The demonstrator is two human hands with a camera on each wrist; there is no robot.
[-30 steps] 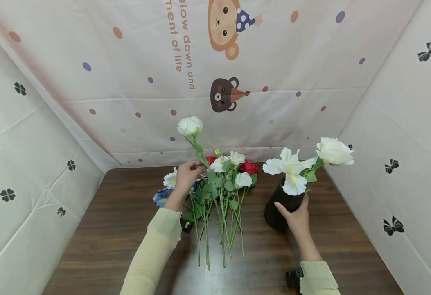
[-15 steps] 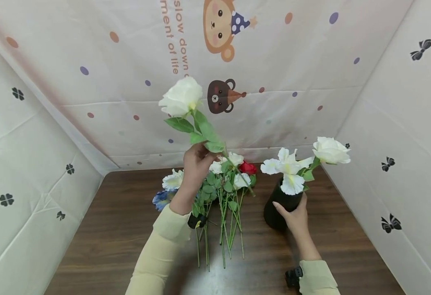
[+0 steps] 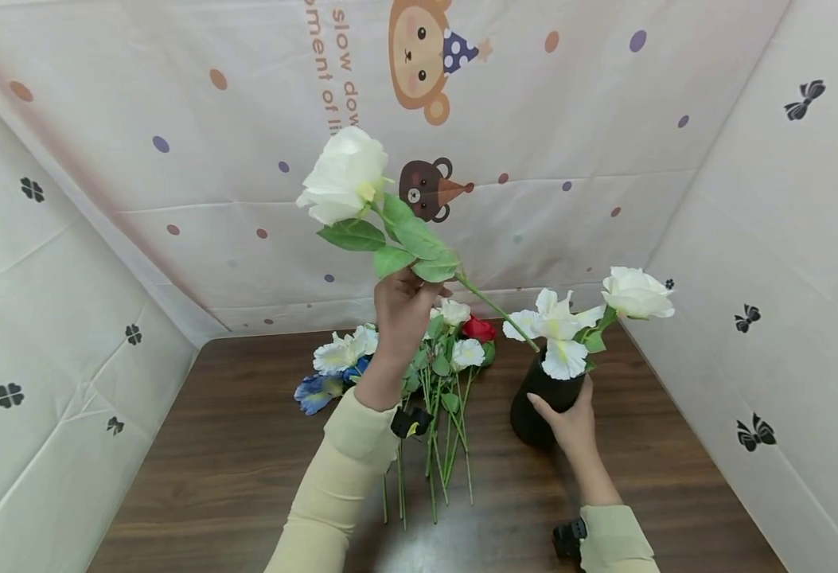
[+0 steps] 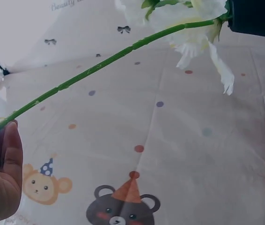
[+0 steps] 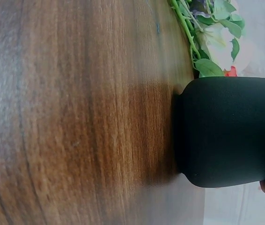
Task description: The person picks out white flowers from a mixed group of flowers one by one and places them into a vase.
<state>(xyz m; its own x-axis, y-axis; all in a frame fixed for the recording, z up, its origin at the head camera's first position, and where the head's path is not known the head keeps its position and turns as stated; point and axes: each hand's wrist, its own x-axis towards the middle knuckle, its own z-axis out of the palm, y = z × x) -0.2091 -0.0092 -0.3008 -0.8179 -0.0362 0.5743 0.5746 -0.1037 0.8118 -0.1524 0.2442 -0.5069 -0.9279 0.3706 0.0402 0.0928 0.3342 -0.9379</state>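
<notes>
My left hand [image 3: 406, 314] pinches the green stem [image 4: 92, 70] of a white rose [image 3: 347, 177] just below its leaves. The bloom points up and left, while the stem slants down to the right, its lower end at the mouth of a black vase [image 3: 542, 402]. In the left wrist view the stem's tip reaches the vase rim, beside white petals. My right hand [image 3: 574, 418] grips the vase around its side. A white iris [image 3: 558, 330] and another white rose [image 3: 637, 293] stand in the vase. The right wrist view shows the vase's base [image 5: 207, 136] on the table.
A pile of flowers lies left of the vase, with a red rose [image 3: 479, 328], white blooms [image 3: 468, 353] and blue petals [image 3: 317, 392], stems toward me. The brown wooden table [image 3: 196, 469] is enclosed by printed cloth [image 3: 247, 159] behind and at both sides.
My left hand has lifted the white rose from the pile and carried it right, bringing its stem end to the vase mouth. My right hand keeps its hold on the vase.
</notes>
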